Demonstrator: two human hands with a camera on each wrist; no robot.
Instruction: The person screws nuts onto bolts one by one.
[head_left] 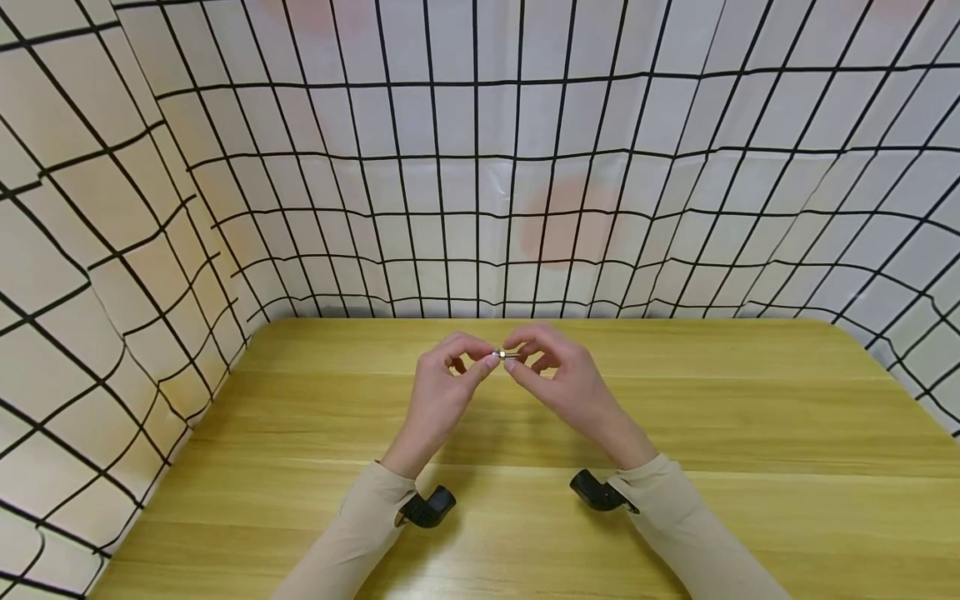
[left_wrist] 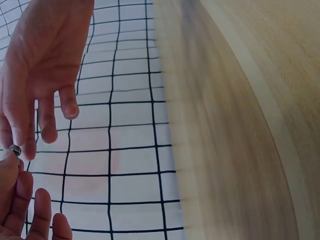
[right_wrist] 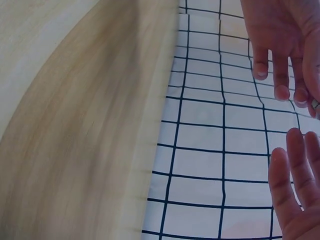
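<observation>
A small shiny metal bolt (head_left: 503, 355) with a thin shank pointing right is held up over the table, between the two hands. My left hand (head_left: 441, 385) pinches its left end between thumb and forefinger. My right hand (head_left: 564, 372) is curved around the other end, thumb and forefinger apart above and below the shank. In the left wrist view, the bolt's metal end (left_wrist: 15, 149) pokes out of the left fingertips, close to the right hand (left_wrist: 47, 65). The right wrist view catches a bit of it at the edge, with the right hand's fingers (right_wrist: 295, 175) spread below.
Both hands are over a wooden table (head_left: 337, 408). A white sheet with a black grid (head_left: 450, 183) rises behind the table's far edge and along the left. Black wrist cameras stick out from both sleeves (head_left: 667, 492).
</observation>
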